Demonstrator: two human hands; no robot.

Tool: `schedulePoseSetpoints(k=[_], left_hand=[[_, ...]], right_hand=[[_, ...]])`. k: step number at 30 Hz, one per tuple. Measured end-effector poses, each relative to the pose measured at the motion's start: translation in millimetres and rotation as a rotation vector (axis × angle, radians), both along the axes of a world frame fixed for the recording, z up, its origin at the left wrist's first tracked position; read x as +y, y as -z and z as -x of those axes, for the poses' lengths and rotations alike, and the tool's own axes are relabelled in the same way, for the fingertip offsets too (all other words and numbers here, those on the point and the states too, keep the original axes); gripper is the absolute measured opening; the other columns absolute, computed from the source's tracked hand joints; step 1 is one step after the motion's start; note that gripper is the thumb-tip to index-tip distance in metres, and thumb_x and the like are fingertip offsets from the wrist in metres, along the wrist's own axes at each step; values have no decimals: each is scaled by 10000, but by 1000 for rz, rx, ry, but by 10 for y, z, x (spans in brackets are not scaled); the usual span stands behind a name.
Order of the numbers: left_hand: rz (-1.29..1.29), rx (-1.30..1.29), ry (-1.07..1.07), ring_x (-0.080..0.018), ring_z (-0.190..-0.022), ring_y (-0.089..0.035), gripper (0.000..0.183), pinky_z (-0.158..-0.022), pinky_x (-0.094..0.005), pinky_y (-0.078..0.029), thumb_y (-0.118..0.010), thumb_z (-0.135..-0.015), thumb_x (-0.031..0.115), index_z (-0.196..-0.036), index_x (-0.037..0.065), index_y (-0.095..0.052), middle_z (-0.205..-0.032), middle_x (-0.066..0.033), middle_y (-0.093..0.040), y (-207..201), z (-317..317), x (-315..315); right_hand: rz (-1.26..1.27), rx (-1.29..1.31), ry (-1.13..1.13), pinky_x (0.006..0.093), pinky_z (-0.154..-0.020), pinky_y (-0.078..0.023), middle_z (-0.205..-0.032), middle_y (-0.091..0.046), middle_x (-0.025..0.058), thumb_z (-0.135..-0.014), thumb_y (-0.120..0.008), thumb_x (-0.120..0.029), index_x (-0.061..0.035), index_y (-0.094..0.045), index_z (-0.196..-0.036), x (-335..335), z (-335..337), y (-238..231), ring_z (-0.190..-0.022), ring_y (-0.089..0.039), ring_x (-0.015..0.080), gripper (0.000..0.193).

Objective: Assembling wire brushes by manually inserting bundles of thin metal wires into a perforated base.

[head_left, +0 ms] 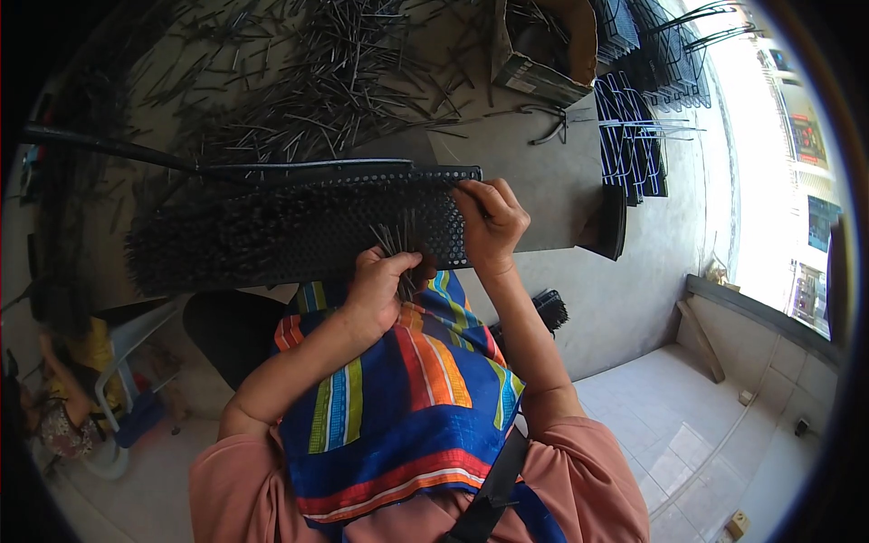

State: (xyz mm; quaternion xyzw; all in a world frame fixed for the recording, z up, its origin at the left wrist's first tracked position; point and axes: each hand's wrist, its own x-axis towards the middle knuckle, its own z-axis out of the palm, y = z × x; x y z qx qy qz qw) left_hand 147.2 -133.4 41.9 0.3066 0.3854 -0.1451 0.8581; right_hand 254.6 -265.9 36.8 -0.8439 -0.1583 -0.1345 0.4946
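Observation:
Across my lap lies a long black perforated plate (443,237) with a dense band of dark bristles (208,237) over its left part; rows of bare holes show at its right end. My left hand (378,285) is closed around a small bundle of thin dark strips (391,239), held upright at the plate's near edge. At the plate's far right corner my right hand (493,222) is pinched, fingertips against the holes; whatever sits between them is too small to make out. A metal rod (308,166) runs along the plate's far edge.
Loose dark strips (335,81) are heaped across the table beyond the plate. A cardboard box (543,81) stands at the far right, with pliers (549,127) before it. Stacked wire racks (629,136) lie at the table's right edge. Another person (68,412) sits at lower left.

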Motion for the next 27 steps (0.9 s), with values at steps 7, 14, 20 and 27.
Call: schedulePoseSetpoints(k=[7, 14, 20, 27], left_hand=[[39, -4, -3, -192, -698, -676, 123, -587, -282, -512, -583, -834, -6, -918, 40, -660, -818, -98, -697, -7, -26, 10], [60, -111, 39, -172, -723, -675, 148, -639, -288, -535, -599, -839, -17, -956, 34, -673, -861, -85, -704, -66, -44, -30], [-80, -21, -18, -157, -743, -671, 167, -710, -309, -563, -571, -844, -54, -951, 22, -675, -886, -70, -704, -71, -40, -50], [-137, -9, 57, -174, -727, -678, 139, -611, -283, -530, -558, -846, -41, -919, 17, -662, -874, -106, -703, -85, -22, -53]], right_hand=[[160, 60, 14, 272, -553, -437, -682, -588, 87, -742, -732, 0, -1, -702, -869, -48, -60, -29, -599, -581, 140, 131], [-411, 790, -220, 221, -544, -441, -762, -636, -9, -786, -707, 21, 6, -675, -922, -39, 243, -43, -622, -561, 67, 141], [-576, 572, 39, 192, -431, -351, -762, -655, 23, -814, -675, 34, -7, -643, -910, -182, 125, -23, -501, -482, 30, 109], [-195, 31, 95, 180, -504, -401, -761, -661, 14, -817, -690, 31, -7, -635, -910, -288, -143, 94, -562, -521, 34, 115]])
